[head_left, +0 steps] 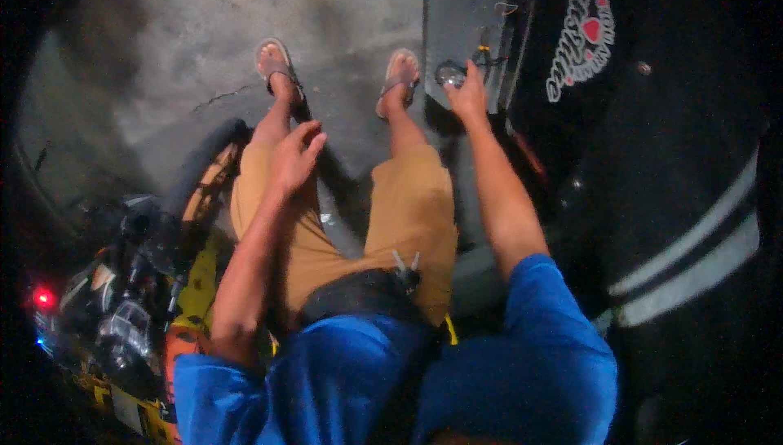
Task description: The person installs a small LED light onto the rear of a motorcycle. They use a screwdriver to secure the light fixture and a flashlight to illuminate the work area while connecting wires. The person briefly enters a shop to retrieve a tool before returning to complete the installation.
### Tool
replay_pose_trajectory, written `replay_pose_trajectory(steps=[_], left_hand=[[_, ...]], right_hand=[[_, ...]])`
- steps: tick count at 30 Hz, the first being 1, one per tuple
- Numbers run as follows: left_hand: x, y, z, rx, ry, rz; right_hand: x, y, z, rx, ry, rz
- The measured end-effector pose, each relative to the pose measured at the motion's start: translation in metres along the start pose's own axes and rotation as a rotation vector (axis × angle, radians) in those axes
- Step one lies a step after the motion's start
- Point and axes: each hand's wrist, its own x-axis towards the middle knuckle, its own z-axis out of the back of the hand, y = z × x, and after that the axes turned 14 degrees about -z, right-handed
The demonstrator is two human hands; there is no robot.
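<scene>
My right hand (467, 99) reaches forward to a dark grey panel at the right. Its fingers are around a small, round, shiny, glass-like thing (449, 75), whose exact kind I cannot make out. Just beyond the fingertips, thin dark wires (484, 51) with a yellow bit lie on the grey panel (461, 4). My left hand (297, 154) hovers over my left knee, holding nothing, with its thumb apart from loosely bent fingers.
At the right is a black vehicle-like body (669, 159) with white lettering, a red heart and pale stripes. Cluttered motorcycle-like parts (126, 323) and a black tyre (200, 168) stand at the left, beside a red light (44, 297). Grey concrete floor (342, 4) stretches ahead of my sandalled feet.
</scene>
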Motion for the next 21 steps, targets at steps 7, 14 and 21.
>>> replay_pose_trajectory(steps=[7, 14, 21], left_hand=[[0.112, 0.006, -0.118, -0.518, 0.099, 0.029], [0.18, -0.047, -0.163, -0.749, -0.03, 0.083], [0.243, -0.022, -0.184, -0.788, -0.144, 0.119]], right_hand=[[0.047, -0.004, -0.032, -0.206, 0.047, 0.142], [0.03, 0.053, 0.01, 0.033, 0.211, 0.201], [0.048, 0.073, -0.002, 0.17, 0.3, 0.293]])
